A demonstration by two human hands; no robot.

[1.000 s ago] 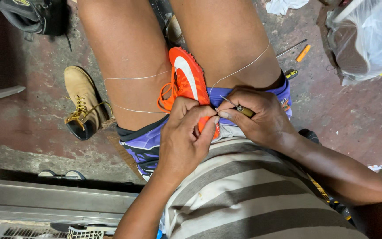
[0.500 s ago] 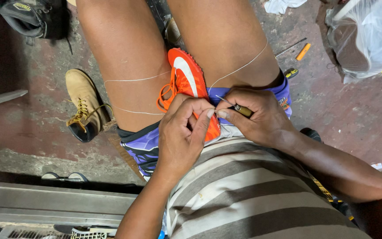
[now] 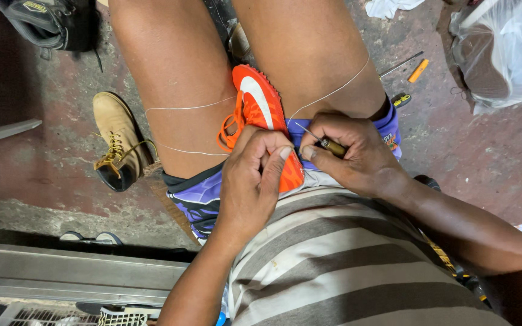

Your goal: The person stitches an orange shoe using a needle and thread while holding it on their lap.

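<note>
My left hand point(image 3: 255, 175) grips the orange shoe point(image 3: 261, 115) on my lap; right hand point(image 3: 357, 157) pinches an awl point(image 3: 327, 143), thread point(image 3: 333, 93) running to 1 o'clock.

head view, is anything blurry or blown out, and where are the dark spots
Head view: sharp on the left hand, right hand and orange shoe; glare whitens the clear plastic bag at top right; deep shadow swallows the left edge and the bottom right corner beyond the forearm; the thin thread still reads clearly.
</note>
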